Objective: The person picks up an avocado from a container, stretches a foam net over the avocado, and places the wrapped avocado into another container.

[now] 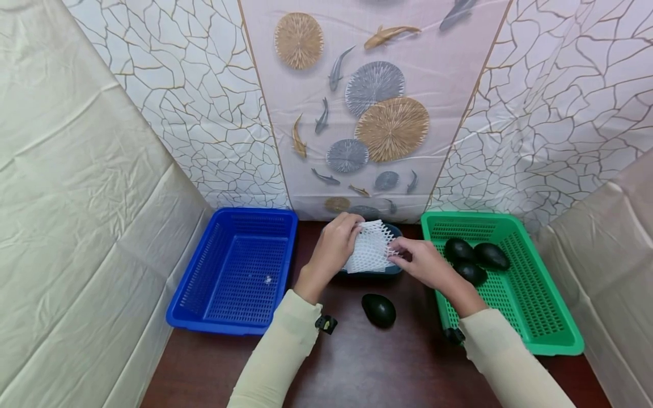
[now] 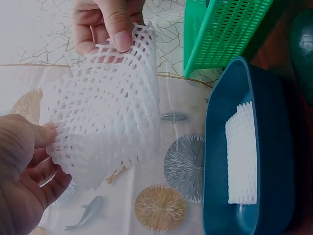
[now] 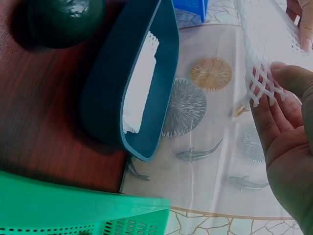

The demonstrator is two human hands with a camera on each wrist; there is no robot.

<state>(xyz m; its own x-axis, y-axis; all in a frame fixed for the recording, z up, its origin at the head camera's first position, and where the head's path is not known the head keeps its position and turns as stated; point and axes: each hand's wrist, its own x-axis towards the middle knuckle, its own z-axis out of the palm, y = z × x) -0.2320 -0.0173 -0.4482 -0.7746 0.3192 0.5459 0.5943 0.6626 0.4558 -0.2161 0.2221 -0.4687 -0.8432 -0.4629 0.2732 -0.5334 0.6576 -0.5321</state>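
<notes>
A white foam net sleeve [image 1: 369, 249] is held up between both hands, above a dark teal tub [image 1: 394, 268]. My left hand [image 1: 334, 243] pinches one edge of it, thumb in front and fingers behind in the left wrist view. On the opposite edge, my right hand [image 1: 421, 262] pinches the lattice between thumb and fingers. More white foam netting [image 2: 242, 154] lies inside the tub. A dark green avocado [image 1: 379, 310] rests on the table in front of the tub, between the forearms, touched by neither hand.
A blue plastic basket [image 1: 178, 300] stands at the left with a small white scrap inside. At the right, a green basket [image 1: 553, 306] holds several avocados [image 1: 491, 256]. Patterned cloth [image 1: 352, 187] hangs behind the brown table [image 1: 357, 368].
</notes>
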